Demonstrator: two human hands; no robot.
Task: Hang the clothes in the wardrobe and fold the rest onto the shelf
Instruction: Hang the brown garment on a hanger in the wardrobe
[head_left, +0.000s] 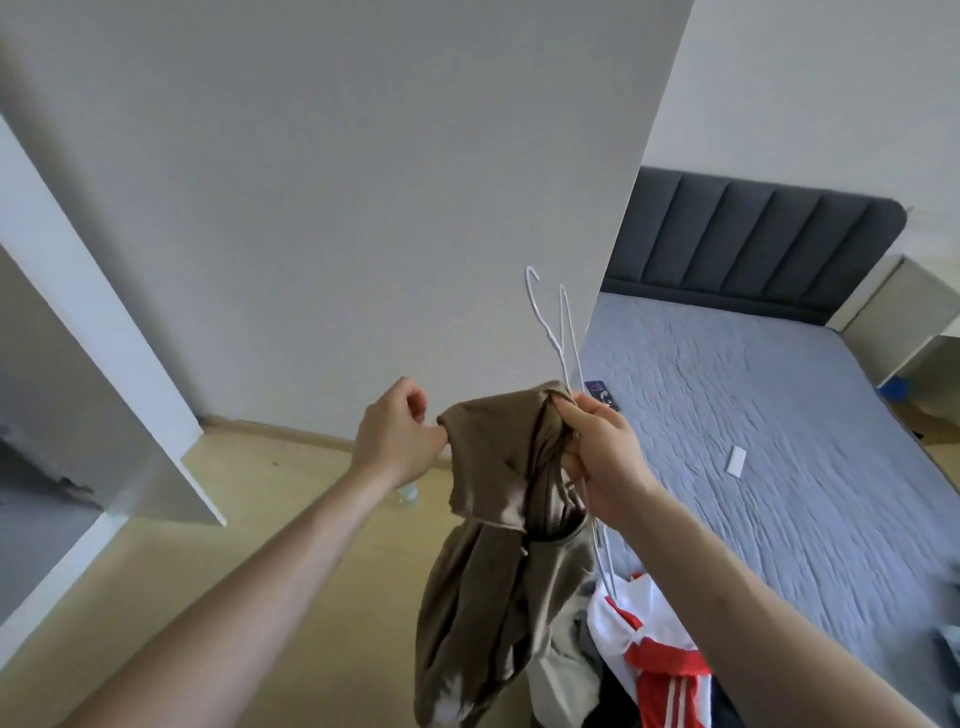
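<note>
A brown-olive garment (493, 545) hangs in the air in front of me. My left hand (400, 436) pinches its upper left edge. My right hand (602, 457) grips the garment's top together with white wire hangers (550, 322), whose hooks stick up above the hand and whose lower wires run down past my wrist. The white wardrobe door (363, 182) stands open behind the garment. Part of the wardrobe's inside (47, 405) shows at the far left.
A bed with a blue-grey cover (753, 415) and dark headboard (753, 239) lies to the right. A pile of clothes, one red and white (649, 654), sits at its near corner. Wooden floor (260, 519) runs below. A white paper slip (736, 461) lies on the bed.
</note>
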